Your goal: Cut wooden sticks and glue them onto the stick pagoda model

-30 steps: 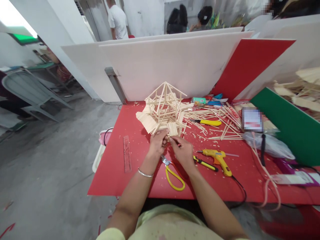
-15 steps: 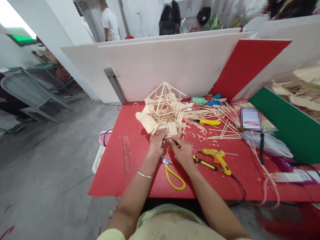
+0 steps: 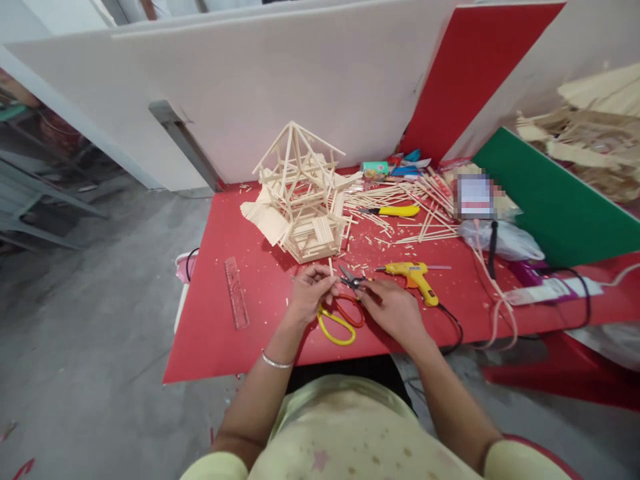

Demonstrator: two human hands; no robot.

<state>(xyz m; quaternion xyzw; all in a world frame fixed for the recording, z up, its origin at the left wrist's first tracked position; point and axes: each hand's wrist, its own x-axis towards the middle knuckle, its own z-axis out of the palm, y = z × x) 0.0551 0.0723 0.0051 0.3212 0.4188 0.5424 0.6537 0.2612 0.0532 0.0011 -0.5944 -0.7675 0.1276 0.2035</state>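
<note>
We note left hand (image 3: pixel 309 293) grip pinching thin pale wooden stick (image 3: pixel 331 268), frame centre; right hand (image 3: pixel 395 310) grip closed on red-handled metal scissors (image 3: pixel 351 279), blades beside stick, over red counter (image 3: pixel 225 347).

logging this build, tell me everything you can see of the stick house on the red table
The stick house is a pale open frame of thin wooden-looking sticks, with a peaked roof of bare rafters and panels of sticks laid side by side, one jutting out low at the picture's left. It stands upright on the red table, close before the white board, with loose sticks strewn beside it. The left hand, pinching a short stick, and the right hand are just in front, apart from it.
</note>
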